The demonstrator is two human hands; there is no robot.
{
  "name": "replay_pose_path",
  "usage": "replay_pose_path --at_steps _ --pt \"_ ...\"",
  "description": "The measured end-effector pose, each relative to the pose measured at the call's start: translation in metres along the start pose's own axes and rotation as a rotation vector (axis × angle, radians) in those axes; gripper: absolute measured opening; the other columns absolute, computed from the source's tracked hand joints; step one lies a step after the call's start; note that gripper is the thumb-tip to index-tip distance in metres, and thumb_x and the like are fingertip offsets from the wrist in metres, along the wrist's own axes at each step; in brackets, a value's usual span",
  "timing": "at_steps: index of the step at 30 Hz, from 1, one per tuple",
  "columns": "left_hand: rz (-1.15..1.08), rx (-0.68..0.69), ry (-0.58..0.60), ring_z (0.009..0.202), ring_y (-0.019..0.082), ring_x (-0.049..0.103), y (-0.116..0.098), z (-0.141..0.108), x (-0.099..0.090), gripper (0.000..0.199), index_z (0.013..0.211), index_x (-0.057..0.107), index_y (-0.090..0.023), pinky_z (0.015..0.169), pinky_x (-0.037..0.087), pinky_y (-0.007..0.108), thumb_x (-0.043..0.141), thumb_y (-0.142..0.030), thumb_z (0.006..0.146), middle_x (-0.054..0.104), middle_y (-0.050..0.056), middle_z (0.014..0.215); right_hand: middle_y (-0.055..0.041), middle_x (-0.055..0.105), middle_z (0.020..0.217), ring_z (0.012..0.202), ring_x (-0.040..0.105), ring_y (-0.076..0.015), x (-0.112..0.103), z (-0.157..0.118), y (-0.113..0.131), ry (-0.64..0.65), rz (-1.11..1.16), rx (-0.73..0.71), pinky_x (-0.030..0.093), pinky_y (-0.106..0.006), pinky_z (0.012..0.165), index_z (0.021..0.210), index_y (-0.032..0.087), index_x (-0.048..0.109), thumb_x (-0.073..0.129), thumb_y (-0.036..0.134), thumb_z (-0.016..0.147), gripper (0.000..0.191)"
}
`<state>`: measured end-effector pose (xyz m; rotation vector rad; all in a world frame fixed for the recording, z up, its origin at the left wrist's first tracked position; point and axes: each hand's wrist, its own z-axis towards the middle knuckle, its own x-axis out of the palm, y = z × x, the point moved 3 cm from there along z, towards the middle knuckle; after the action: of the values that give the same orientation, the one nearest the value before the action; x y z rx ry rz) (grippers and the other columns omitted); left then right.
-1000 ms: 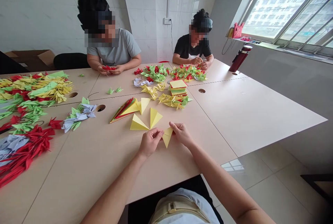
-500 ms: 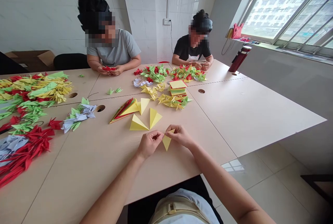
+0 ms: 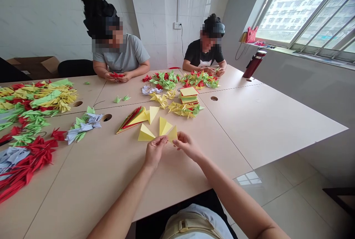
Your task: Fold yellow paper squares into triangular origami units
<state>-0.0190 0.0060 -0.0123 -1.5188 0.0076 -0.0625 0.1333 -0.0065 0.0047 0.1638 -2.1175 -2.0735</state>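
Head view. The yellow paper triangle (image 3: 172, 134) has shifted up the desk (image 3: 94, 191) since the last frames and turned, its point no longer aimed down toward the body. It now sits just right of the other loose triangles, close enough to nearly overlap one. Can't tell if it's lifted or still touching the surface.

Left hand (image 3: 153, 152) and right hand (image 3: 187, 145) are close together, both on that piece. Left fingers (image 3: 165, 140) are together, pinching its lower left corner. Right fingers (image 3: 178, 136) are together on its right side. Exact grip is partly hidden.

Nearby, up the desk:
- three yellow triangles (image 3: 154, 114), with two more at (image 3: 146, 134) and (image 3: 164, 125)
- a fan of folded red and yellow sheets (image 3: 130, 120), left of those triangles
- a stack of square coloured paper (image 3: 189, 95), further up
- yellow and green paper cranes (image 3: 36, 98) and red paper cranes (image 3: 30, 157), in heaps at the left

Across the desk, a co-worker in a grey T-shirt (image 3: 122, 56) has both hands on red paper (image 3: 117, 75). A second co-worker in a black top (image 3: 201, 56) has both hands at the desk edge beside piles of cranes. A dark red thermos (image 3: 254, 64) stands at the far corner.
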Motion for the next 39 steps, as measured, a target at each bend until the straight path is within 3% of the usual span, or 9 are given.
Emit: replay_pose_path --at_steps 8,14,18,23,26,29,32,35,39 --pt "-0.161 -0.059 0.090 0.066 0.013 0.055 -0.002 -0.004 0.006 0.018 0.071 0.065 -0.017 0.071 0.042 0.025 0.067 -0.035 0.073 0.062 -0.001 0.063 0.0016 0.051 0.060 0.059 0.047 -0.0107 0.018 0.001 -0.003 -0.039 -0.005 0.028 0.036 -0.024 0.056 0.064 0.016 0.053 0.060 0.031 0.070 0.018" --pt "-0.315 -0.103 -0.110 0.061 0.008 0.045 0.004 0.008 -0.014 0.020 0.065 0.061 -0.015 0.062 0.036 0.020 0.074 -0.031 0.065 0.054 -0.004 0.059 0.0026 0.052 0.058 0.056 0.046 -0.0102 0.004 0.001 -0.005 -0.114 -0.031 0.051 0.033 -0.023 0.053 0.063 0.017 0.051 0.055 0.024 0.069 0.010" --pt "-0.385 -0.123 -0.112 0.058 0.006 0.042 0.002 0.016 -0.026 0.024 0.068 0.062 -0.015 0.059 0.035 0.020 0.073 -0.035 0.066 0.056 -0.003 0.063 0.0020 0.053 0.060 0.058 0.047 -0.0104 -0.009 0.003 -0.001 -0.150 -0.076 0.024 0.034 -0.023 0.054 0.067 0.017 0.052 0.052 0.023 0.071 0.007" --pt "-0.437 -0.186 -0.023 0.060 0.007 0.047 0.002 0.013 -0.020 0.024 0.070 0.063 -0.013 0.056 0.036 0.020 0.074 -0.034 0.066 0.058 0.001 0.066 -0.0018 0.059 0.081 0.065 0.051 -0.0112 -0.005 0.008 0.021 -0.097 -0.325 -0.186 0.040 -0.025 0.058 0.090 0.019 0.057 0.051 0.028 0.079 0.015" --pt "-0.505 -0.271 0.051 0.061 0.007 0.049 0.002 0.008 -0.014 0.022 0.069 0.061 -0.014 0.054 0.036 0.019 0.074 -0.031 0.066 0.055 -0.001 0.064 -0.0062 0.055 0.111 0.079 0.054 -0.0135 0.002 0.009 0.034 -0.087 -0.536 -0.377 0.045 -0.027 0.065 0.119 0.025 0.050 0.054 0.023 0.078 0.041" --pt "-0.537 -0.351 0.109 0.062 0.008 0.051 0.000 0.004 -0.012 0.022 0.069 0.059 -0.014 0.054 0.036 0.018 0.074 -0.031 0.066 0.053 -0.002 0.063 -0.0074 0.046 0.127 0.099 0.052 -0.0184 0.008 0.009 0.041 -0.054 -0.723 -0.577 0.044 -0.033 0.080 0.114 0.027 0.056 0.055 0.018 0.079 0.036" --pt "-0.488 -0.340 0.107 0.065 0.007 0.053 -0.001 0.003 -0.013 0.022 0.073 0.060 -0.015 0.057 0.037 0.018 0.071 -0.033 0.069 0.056 -0.001 0.069 -0.0073 0.056 0.106 0.093 0.051 -0.0188 0.009 0.014 0.040 -0.092 -0.759 -0.604 0.042 -0.033 0.081 0.085 0.022 0.063 0.055 0.025 0.083 0.009" --pt "-0.347 -0.262 0.055 0.069 0.009 0.055 -0.002 0.004 -0.015 0.026 0.086 0.062 -0.017 0.062 0.039 0.019 0.069 -0.037 0.072 0.060 0.000 0.077 0.0004 0.049 0.067 0.064 0.044 -0.0124 0.009 0.024 0.032 -0.120 -0.664 -0.413 0.036 -0.025 0.058 0.068 0.019 0.055 0.055 0.033 0.083 0.021" --pt "-0.243 -0.164 -0.009 0.068 0.010 0.055 -0.002 0.008 -0.018 0.026 0.084 0.064 -0.018 0.063 0.038 0.020 0.071 -0.038 0.070 0.060 -0.001 0.070 0.0055 0.031 0.055 0.052 0.026 -0.0077 0.013 0.033 0.023 -0.016 -0.431 -0.172 0.020 -0.023 0.047 0.060 0.017 0.048 0.058 0.041 0.079 0.032"
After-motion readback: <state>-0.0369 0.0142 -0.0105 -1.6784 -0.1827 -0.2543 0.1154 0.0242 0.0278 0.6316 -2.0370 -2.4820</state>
